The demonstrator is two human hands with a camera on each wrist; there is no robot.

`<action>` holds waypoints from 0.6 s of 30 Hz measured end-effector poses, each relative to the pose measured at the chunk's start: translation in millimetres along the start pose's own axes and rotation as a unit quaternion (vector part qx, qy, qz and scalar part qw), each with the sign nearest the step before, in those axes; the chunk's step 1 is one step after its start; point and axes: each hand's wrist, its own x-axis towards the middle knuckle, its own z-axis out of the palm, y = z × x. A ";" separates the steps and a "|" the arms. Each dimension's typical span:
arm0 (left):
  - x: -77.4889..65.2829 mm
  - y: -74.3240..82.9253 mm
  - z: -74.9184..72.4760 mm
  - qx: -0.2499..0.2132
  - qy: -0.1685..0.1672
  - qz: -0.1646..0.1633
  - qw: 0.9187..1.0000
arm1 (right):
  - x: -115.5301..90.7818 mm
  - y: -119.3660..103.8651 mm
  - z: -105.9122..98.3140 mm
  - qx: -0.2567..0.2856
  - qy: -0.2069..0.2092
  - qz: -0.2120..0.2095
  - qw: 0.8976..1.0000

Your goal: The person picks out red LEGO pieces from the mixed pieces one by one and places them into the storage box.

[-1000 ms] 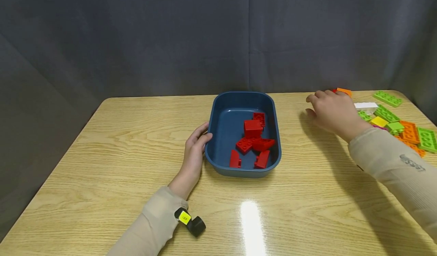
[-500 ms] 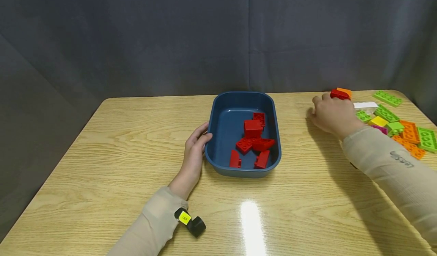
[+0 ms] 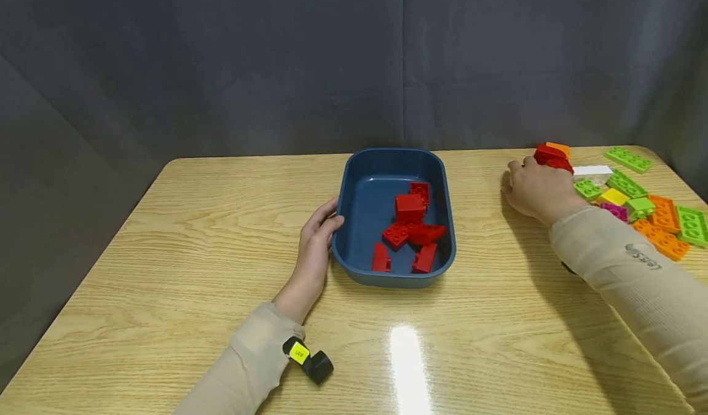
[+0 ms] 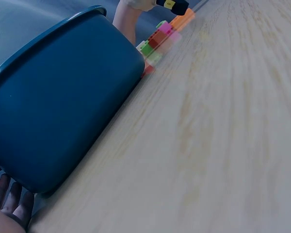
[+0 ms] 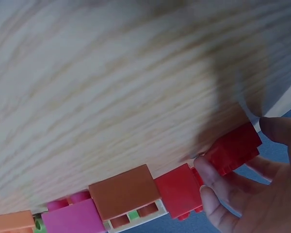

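A dark blue bin (image 3: pixel 359 193) stands mid-table with several red toy bricks (image 3: pixel 409 208) inside. My left hand (image 3: pixel 314 243) rests against the bin's left side, thumb at the rim; in the left wrist view its fingers (image 4: pixel 12 196) lie along the outer wall. At the right, my right hand (image 3: pixel 542 187) is low over the table. The right wrist view has its thumb and fingers pinching a dark red brick (image 5: pixel 235 148), which the head view hides beneath the hand. A second red brick (image 5: pixel 179 191) sits right beside it.
Past my right hand lie red bricks (image 3: pixel 549 154), an orange brick (image 3: pixel 558 148) and a white brick (image 3: pixel 592 174). Farther right are a yellow brick (image 3: pixel 613 197), a magenta brick (image 3: pixel 615 211) and several green and orange plates (image 3: pixel 660 239). A dark curtain (image 3: pixel 287 64) hangs behind the table.
My right hand has come down and slightly toward me, uncovering the red bricks behind it and more of the coloured pile. The left hand and bin have kept their places.
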 end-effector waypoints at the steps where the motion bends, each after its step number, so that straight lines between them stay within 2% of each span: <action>1: 0.1 -0.1 0.0 0.000 0.000 -0.001 1.000 | 0.4 0.3 0.3 0.000 -0.003 0.002 1.000; 11: 0.9 -0.5 -0.6 0.002 -0.007 0.002 1.000 | 3.9 4.4 4.5 0.008 0.001 0.002 1.000; 18: 0.7 -1.1 -0.5 0.001 -0.005 0.003 1.000 | 5.3 1.9 6.9 0.019 0.019 -0.014 1.000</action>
